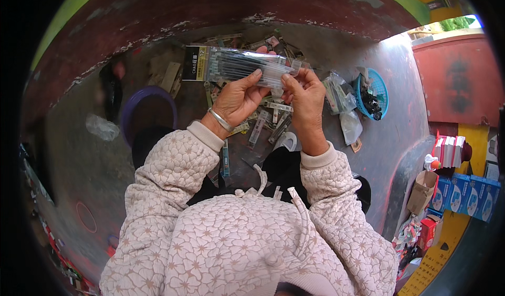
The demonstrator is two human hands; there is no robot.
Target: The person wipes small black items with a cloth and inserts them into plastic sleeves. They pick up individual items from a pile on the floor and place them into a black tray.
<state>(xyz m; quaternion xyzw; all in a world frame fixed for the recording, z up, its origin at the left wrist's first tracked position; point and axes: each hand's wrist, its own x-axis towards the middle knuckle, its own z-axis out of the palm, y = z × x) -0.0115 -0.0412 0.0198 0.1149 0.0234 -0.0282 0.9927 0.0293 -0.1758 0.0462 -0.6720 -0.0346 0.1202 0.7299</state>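
Between my two hands is a clear plastic packet of pen refills, its black and yellow printed header to the left. My left hand grips the packet from below near its middle, thumb on top. At the packet's right end, my right hand pinches the clear plastic between thumb and fingers. Dark refill tubes fill the left and middle of the packet; the right part looks pale and transparent. Below it, several narrow packaged items lie scattered on the floor, partly hidden by my hands.
A purple plastic basin stands to the left, near a crumpled clear bag. On the right are a blue basket holding black pieces and clear bags. Blue boxes and a brown paper bag sit farther right. A wall rises ahead.
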